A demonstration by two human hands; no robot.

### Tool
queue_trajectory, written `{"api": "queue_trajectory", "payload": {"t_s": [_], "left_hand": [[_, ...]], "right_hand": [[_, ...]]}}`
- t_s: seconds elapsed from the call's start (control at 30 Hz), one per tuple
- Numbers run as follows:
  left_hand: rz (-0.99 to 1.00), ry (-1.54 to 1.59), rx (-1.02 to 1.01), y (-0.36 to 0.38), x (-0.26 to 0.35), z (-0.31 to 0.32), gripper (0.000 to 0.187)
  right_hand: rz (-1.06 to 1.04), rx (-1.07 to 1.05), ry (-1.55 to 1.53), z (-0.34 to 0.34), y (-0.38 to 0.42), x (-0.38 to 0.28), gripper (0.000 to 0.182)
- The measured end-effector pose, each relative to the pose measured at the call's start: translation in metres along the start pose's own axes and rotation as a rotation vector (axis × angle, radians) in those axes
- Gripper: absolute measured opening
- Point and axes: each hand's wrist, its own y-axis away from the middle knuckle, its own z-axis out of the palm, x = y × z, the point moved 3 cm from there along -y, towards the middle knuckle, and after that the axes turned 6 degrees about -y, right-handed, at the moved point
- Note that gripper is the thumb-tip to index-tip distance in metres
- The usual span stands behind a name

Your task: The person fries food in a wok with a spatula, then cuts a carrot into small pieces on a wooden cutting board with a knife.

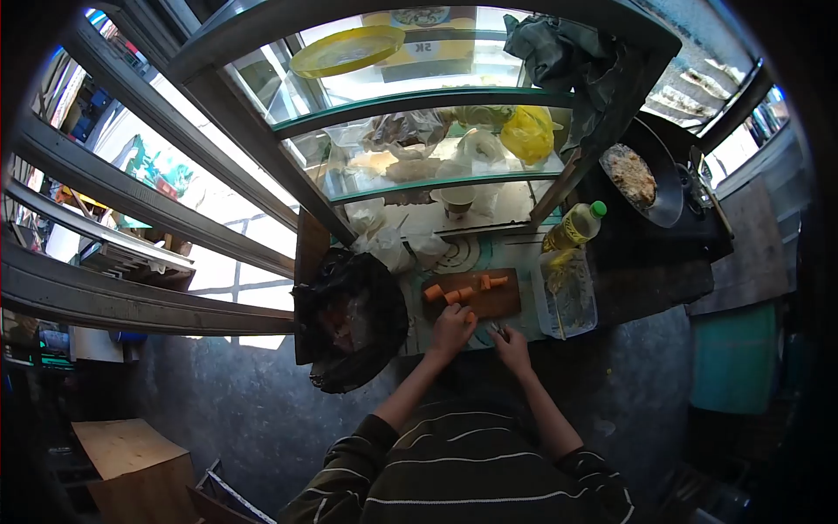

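Observation:
A brown cutting board (502,302) lies on the counter with several orange carrot chunks (434,293) along its upper and left parts. My left hand (451,332) is closed at the board's near edge, its fingers on a piece of carrot (471,318). Just to the right, my right hand (513,352) grips what looks like a small knife (499,332); only a short metallic part shows, and it is apart from the carrot pieces.
A black plastic bag (371,288) lines a bin at the left. Right of the board stand a clear plastic container (567,301) and a green-capped bottle (576,227). A glass display case (428,188) rises behind. A wok (659,175) holding food sits at the far right.

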Motion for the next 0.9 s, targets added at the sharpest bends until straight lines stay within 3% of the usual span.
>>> {"api": "queue_trajectory", "payload": {"t_s": [0.17, 0.27, 0.33, 0.43, 0.77, 0.9], "left_hand": [[0.048, -0.125, -0.016, -0.008, -0.01, 0.053, 0.029], [0.039, -0.179, -0.009, -0.007, -0.015, 0.063, 0.037], [-0.006, -0.165, -0.019, -0.008, -0.016, 0.063, 0.04], [-0.029, -0.102, 0.042, -0.005, -0.012, 0.057, 0.039], [-0.007, 0.006, 0.148, -0.005, -0.008, 0.056, 0.022], [-0.052, 0.045, 0.149, -0.006, -0.007, 0.054, 0.022]], "right_hand": [[0.115, -0.032, -0.118, -0.008, 0.001, 0.024, 0.036], [0.217, -0.083, -0.256, 0.001, 0.005, 0.031, 0.037], [0.443, -0.098, -0.495, 0.011, 0.01, 0.041, 0.038], [0.475, -0.134, -0.574, 0.016, 0.014, 0.044, 0.038], [0.454, -0.178, -0.53, 0.023, 0.016, 0.043, 0.038], [0.264, -0.079, -0.383, 0.03, 0.014, 0.049, 0.039]]}}
